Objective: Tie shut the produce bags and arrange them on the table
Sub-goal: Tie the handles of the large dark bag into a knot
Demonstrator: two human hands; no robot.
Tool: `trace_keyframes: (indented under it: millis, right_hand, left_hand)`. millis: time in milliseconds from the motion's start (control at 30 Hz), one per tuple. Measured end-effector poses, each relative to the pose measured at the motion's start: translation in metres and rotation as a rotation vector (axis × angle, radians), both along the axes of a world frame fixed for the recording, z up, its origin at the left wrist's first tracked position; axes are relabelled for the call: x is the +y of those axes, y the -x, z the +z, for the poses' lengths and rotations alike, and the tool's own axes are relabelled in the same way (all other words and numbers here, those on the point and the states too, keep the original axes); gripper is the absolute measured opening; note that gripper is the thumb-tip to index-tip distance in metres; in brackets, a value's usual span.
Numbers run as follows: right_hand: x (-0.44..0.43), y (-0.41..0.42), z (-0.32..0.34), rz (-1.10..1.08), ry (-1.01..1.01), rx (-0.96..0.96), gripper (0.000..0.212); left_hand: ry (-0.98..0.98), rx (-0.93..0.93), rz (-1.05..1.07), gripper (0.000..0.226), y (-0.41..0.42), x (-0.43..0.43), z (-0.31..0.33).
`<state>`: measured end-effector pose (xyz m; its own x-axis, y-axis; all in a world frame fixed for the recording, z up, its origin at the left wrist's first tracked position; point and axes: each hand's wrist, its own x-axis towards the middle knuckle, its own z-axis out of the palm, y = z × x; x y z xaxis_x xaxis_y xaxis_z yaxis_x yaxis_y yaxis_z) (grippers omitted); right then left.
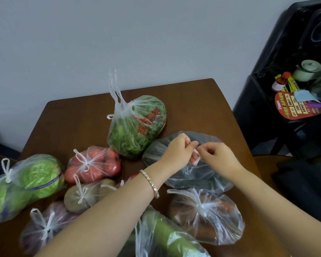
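Brown wood fills most of the head view: our table (193, 101) stands against a pale wall (156, 34), with a black shelf unit (263, 112) off to the right. Toward the table's right side, just in front of the greens bag (137, 127), lies the dark bag (193, 175) (its contents look like cucumbers, though the film is too cloudy to be sure).

Our left hand (176, 149), the one wearing the bracelet (150, 182), is over that bag with thumb and fingers pinched on its thin white handles (197, 158). Our right hand (219, 156) is curled and pinches the same strip from the other side, so it runs short and taut between the two. We judge the knot on this bag to be partway made.

To finish it well, we should draw both ends outward and level, low against the bag's neck. That way the knot seats on the gathered film rather than up the handles. Plastic this thin will likely stretch or tear if jerked, so a steady pull is safer.

The tomato bag (96, 164), cabbage bag (32, 182), potato bag (85, 197), carrot bag (208, 217) and purple bag (44, 227) all show knots. The gourd bag (167, 236) nearest us looks unfastened. We cannot tell whether the greens bag's upright loops are tied.
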<state>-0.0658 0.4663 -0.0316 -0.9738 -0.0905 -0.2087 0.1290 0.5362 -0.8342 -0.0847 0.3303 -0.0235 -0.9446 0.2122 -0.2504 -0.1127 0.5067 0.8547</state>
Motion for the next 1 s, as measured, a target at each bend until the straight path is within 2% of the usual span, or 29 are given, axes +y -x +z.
trace_keyframes:
  millis: [67, 233, 433, 500, 633, 700, 767, 867, 933, 1000]
  right_hand:
    - [0.005, -0.007, 0.005, 0.027, 0.105, -0.017, 0.013]
    - [0.017, -0.015, 0.014, 0.192, 0.317, -0.014, 0.032]
    - [0.015, -0.013, 0.009, 0.015, 0.398, 0.109, 0.019]
    - [0.012, -0.010, 0.007, -0.012, 0.315, 0.132, 0.012]
    - [0.009, -0.006, 0.007, 0.179, -0.168, 0.280, 0.008]
    - [0.009, -0.004, 0.004, 0.251, -0.231, 0.266, 0.015]
    - [0.013, 0.002, 0.003, 0.151, -0.012, 0.086, 0.024]
    - [0.029, 0.021, -0.001, -0.134, 0.408, -0.175, 0.021]
    - [0.045, 0.025, -0.013, -0.274, 0.466, -0.224, 0.024]
    - [0.059, 0.020, -0.034, -0.361, 0.376, -0.255, 0.026]
  left_hand:
    - [0.000, 0.021, 0.006, 0.028, 0.002, -0.002, 0.001]
    - [0.076, 0.092, -0.066, 0.030, -0.002, 0.002, -0.004]
    - [-0.093, -0.059, 0.069, 0.029, 0.008, 0.000, 0.000]
    - [-0.154, -0.120, 0.110, 0.032, 0.011, -0.001, -0.001]
    - [-0.282, -0.217, 0.141, 0.030, 0.015, -0.005, -0.007]
    - [-0.313, -0.282, 0.091, 0.030, 0.018, -0.009, -0.011]
    - [-0.270, -0.331, -0.024, 0.036, 0.025, -0.019, -0.009]
    - [-0.082, -0.276, -0.094, 0.048, 0.045, -0.042, -0.002]
    - [0.084, -0.166, -0.079, 0.044, 0.061, -0.063, -0.006]
    - [0.304, -0.062, -0.099, 0.045, 0.070, -0.083, -0.019]
